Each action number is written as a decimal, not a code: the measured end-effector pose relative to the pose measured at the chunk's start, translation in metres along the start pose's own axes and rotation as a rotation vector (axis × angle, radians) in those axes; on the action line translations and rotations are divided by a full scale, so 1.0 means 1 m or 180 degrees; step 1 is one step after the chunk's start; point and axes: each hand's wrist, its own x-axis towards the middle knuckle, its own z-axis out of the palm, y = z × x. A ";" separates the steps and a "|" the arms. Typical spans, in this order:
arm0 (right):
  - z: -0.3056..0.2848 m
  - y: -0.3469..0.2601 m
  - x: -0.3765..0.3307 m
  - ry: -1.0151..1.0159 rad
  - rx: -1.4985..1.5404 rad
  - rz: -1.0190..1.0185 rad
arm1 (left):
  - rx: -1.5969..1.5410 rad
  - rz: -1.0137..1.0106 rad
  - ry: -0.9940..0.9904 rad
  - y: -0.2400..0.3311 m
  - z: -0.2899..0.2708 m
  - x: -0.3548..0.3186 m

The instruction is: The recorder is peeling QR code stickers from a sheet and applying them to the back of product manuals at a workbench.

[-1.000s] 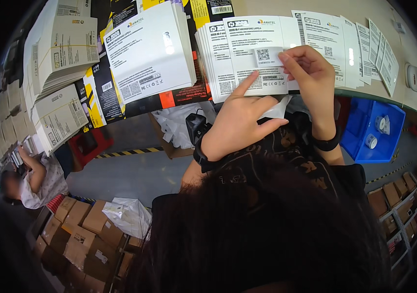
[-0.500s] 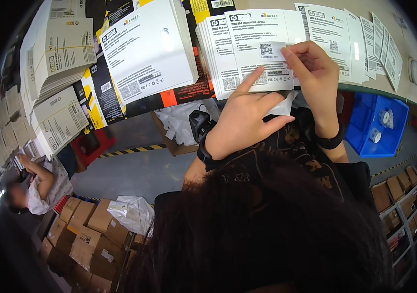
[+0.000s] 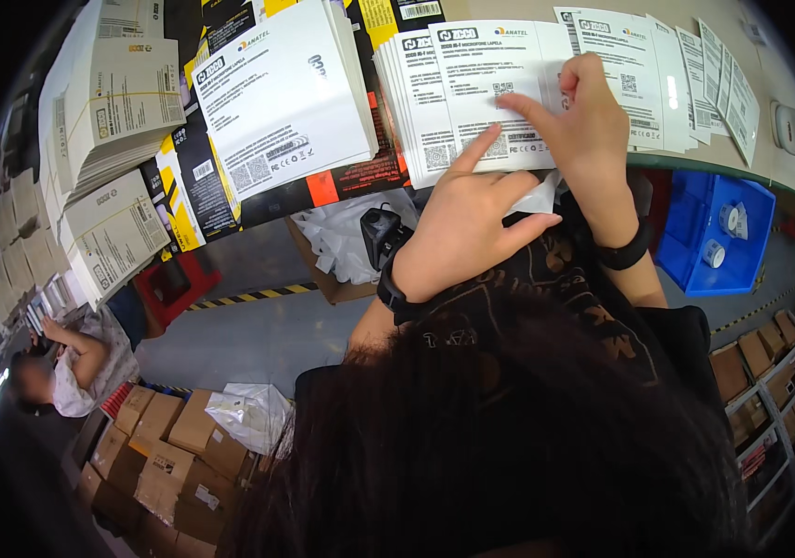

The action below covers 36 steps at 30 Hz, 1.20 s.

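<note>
At the far left edge, low down, another person (image 3: 60, 372) in a light top sits with one arm raised, and brown cardboard boxes (image 3: 160, 446) are piled just right of them with a crumpled clear plastic bag (image 3: 250, 414) lying against the pile. Above, stacks of white printed card sleeves (image 3: 113, 112) lean along the left of the worktable, and black-and-yellow flat cartons (image 3: 183, 195) lie under them. Next comes a large white printed card (image 3: 281, 93) resting tilted on the black cartons. Below the table edge an open box holds white plastic wrapping (image 3: 351, 237), with a small black device (image 3: 380, 232) beside it.

Right of centre, the left hand (image 3: 472, 223), a dark band at its wrist, lies on a fanned stack of white printed leaflets (image 3: 458, 84); its index finger points up and presses on the top sheet near the lower edge, while the other fingers are curled loosely over a small white scrap. The right hand (image 3: 583, 121), also with a black wristband, comes down from above with its index finger laid flat across the same top leaflet, thumb tucked under; whether it pinches the sheet cannot be told. More leaflets (image 3: 686, 74) are fanned out further right. Beyond the table edge sits a blue plastic bin (image 3: 741, 200) holding small white rolls (image 3: 721, 237)
</note>
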 end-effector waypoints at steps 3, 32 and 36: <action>0.004 0.007 0.005 -0.0098 -0.0064 0.0200 | -0.0007 0.0023 0.0045 0.001 0.001 0.000; -0.095 0.068 0.014 -0.0303 0.2091 0.0669 | -0.0299 0.0145 0.0090 0.011 -0.017 -0.008; -0.104 0.078 0.011 0.0799 0.1235 0.0149 | -0.0589 0.0120 0.0308 0.015 -0.031 -0.006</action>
